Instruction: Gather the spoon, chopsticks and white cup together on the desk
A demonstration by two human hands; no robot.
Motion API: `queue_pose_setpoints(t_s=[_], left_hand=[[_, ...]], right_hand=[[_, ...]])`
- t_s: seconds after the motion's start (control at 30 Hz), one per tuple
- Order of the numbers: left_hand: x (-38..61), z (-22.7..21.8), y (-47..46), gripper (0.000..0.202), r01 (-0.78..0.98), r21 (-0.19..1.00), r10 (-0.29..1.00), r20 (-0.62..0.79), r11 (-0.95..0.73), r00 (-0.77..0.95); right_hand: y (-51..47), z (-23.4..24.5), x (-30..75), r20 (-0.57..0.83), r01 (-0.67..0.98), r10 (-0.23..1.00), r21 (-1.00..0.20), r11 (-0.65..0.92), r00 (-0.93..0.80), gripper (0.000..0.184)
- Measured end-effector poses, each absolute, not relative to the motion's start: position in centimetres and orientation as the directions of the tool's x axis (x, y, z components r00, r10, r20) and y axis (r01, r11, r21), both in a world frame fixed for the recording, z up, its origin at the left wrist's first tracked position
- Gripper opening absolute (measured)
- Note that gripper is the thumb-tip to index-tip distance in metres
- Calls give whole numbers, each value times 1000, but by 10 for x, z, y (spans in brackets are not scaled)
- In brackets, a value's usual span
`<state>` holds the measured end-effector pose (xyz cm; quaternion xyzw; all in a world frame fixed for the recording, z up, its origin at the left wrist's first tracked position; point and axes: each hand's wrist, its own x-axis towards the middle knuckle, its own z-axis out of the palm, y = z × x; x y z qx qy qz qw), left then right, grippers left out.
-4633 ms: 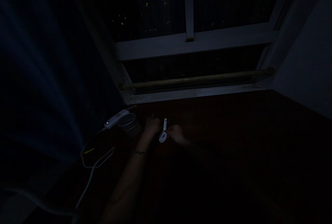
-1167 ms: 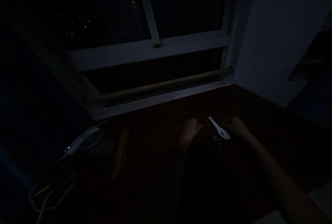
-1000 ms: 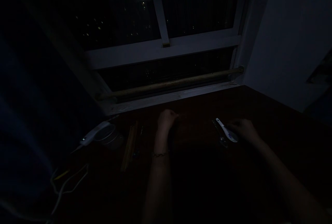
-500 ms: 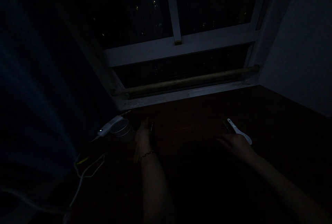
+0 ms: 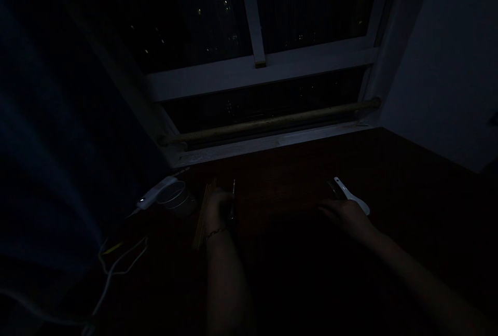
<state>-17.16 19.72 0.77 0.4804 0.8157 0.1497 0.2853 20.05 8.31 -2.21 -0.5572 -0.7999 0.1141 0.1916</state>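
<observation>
In the head view my left hand (image 5: pixel 217 209) is curled over the dark wooden surface, its fingers closed about a thin shiny utensil (image 5: pixel 234 186); its exact kind is lost in the dark. A bundle of chopsticks (image 5: pixel 199 227) lies under and beside that hand, on its left. My right hand (image 5: pixel 348 215) rests low over the surface with its fingers stretched to the left and apart. Just beyond it lies a white spoon (image 5: pixel 352 196), close to the knuckles. A thin dark object (image 5: pixel 332 187) lies beside the spoon, partly hidden by the fingers.
A clear cup (image 5: pixel 177 197) stands left of the chopsticks, against a white power strip (image 5: pixel 155 191) with a small light. White cable (image 5: pixel 107 279) loops at lower left by a blue curtain (image 5: pixel 58 159). A window with a rail (image 5: pixel 272 121) closes off the back.
My left hand has shifted off the chopsticks toward the right, and more of the shiny utensil and the chopsticks shows. My right hand stays beside the white spoon. The whole view has shifted slightly.
</observation>
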Motion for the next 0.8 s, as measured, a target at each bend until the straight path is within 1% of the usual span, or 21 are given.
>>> queue_pose_setpoints(t_s=[0.07, 0.13, 0.17, 0.27, 0.33, 0.4, 0.5, 0.57, 0.63, 0.7, 0.8], left_hand=[[-151, 19, 199, 11, 635, 651, 906, -358, 416, -226], [-120, 29, 202, 15, 563, 771, 945, -323, 297, -55], [-100, 32, 203, 15, 527, 813, 954, -300, 250, 11], [-37, 31, 203, 13, 389, 904, 935, -278, 177, 221], [2, 21, 200, 11, 313, 926, 888, -317, 213, 334], [32, 6, 197, 11, 239, 932, 864, -347, 273, 366], [59, -18, 192, 11, 166, 926, 870, -375, 338, 319], [69, -31, 188, 11, 137, 923, 875, -386, 361, 291], [77, -39, 182, 13, 123, 919, 874, -393, 374, 285], [83, -43, 177, 15, 117, 913, 869, -408, 391, 279], [91, -45, 172, 15, 112, 900, 864, -436, 422, 250]], right_hand=[[83, -22, 198, 179, 828, 932, -429, 361, -314, 21], [83, -23, 196, 197, 802, 926, -465, 376, -321, 20], [82, -24, 195, 222, 784, 920, -482, 392, -323, 20], [80, -24, 192, 330, 738, 893, -509, 442, -307, 23], [77, -23, 190, 375, 738, 874, -485, 469, -308, 26], [75, -21, 188, 356, 783, 870, -405, 472, -341, 27], [72, -19, 181, 197, 857, 883, -223, 464, -426, 22], [70, -18, 174, 100, 875, 880, -100, 474, -465, 20], [68, -17, 166, 66, 879, 877, -13, 477, -475, 24], [66, -17, 160, 63, 904, 902, 12, 427, -427, 27], [62, -20, 154, 48, 954, 953, 10, 299, -299, 30]])
